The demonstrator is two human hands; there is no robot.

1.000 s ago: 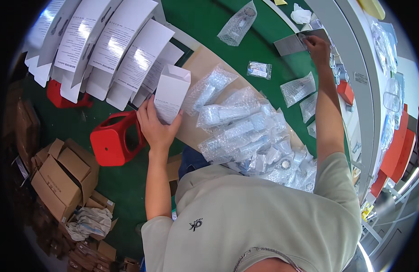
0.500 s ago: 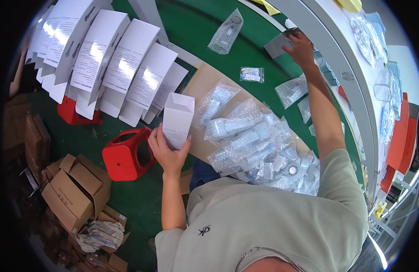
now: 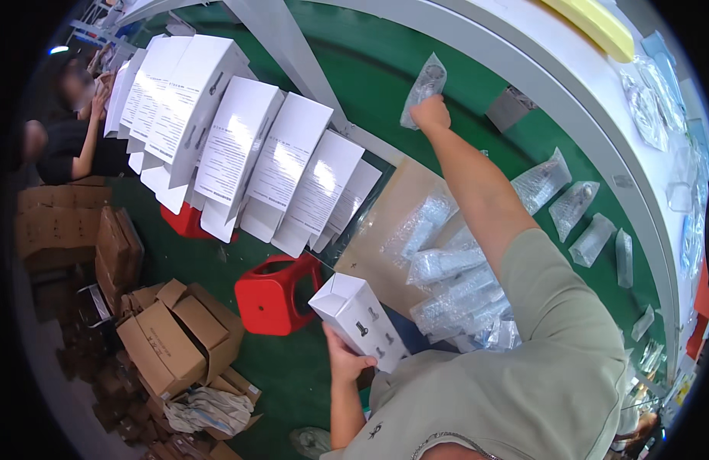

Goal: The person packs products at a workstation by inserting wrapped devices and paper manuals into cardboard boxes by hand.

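My left hand (image 3: 344, 357) is closed around a white carton (image 3: 367, 323) with small dark pictures on its side. The carton tilts over the table's near edge, close to my shirt. My right arm stretches to the far side, where my right hand (image 3: 432, 113) is closed on the near end of a bubble-wrap pouch (image 3: 429, 80). What lies inside that pouch is hard to make out. Under my right forearm, a pile of bubble-wrapped items (image 3: 462, 287) covers part of a brown board (image 3: 385, 207); the arm hides some of it.
White open-flapped cartons (image 3: 239, 115) stand in a row at left. More bubble-wrap pouches (image 3: 573, 207) and a small grey-white box (image 3: 511, 107) lie on the green surface. A red stool (image 3: 266, 303) and brown cardboard boxes (image 3: 163, 345) are below. Another person (image 3: 71, 149) is at far left.
My right hand has left the small grey-white box and moved left onto the bubble-wrap pouch. The carton in my left hand has turned and come nearer me. The whole view has shifted.
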